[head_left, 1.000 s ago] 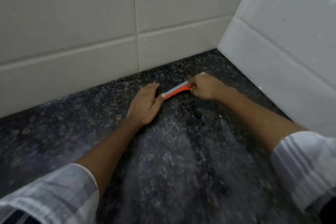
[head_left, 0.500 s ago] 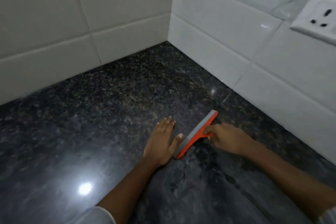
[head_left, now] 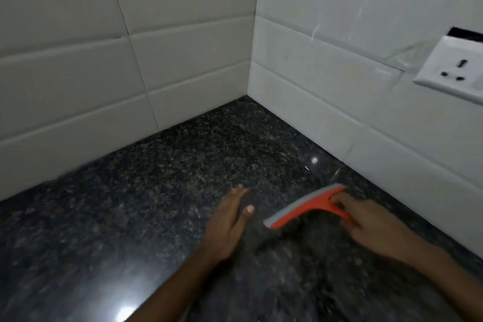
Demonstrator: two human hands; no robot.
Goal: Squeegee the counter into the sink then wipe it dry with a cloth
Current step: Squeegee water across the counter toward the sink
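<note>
Right hand (head_left: pixel 371 225) grips the orange squeegee (head_left: pixel 305 208); left hand (head_left: pixel 228 225) lies flat and open on the granite counter (head_left: pixel 156 191). The blade seems lifted, so water may stay behind.

Right hand (head_left: pixel 371 225) grips an orange squeegee (head_left: pixel 305 208) on the counter (head_left: pixel 156 191); left hand (head_left: pixel 227 225) lies flat beside it.

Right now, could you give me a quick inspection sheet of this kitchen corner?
Surface: dark speckled counter, glossy, with light glare.
Job's things: orange squeegee, grey blade toward the corner; sink and cloth not in view.
Clutter: nothing seen.
Hands: right hand grips the squeegee handle; left hand open and flat, apart from the blade.
Cables: nothing seen.
Surroundings: white tiled walls meeting in a corner; wall socket on the right.
</note>
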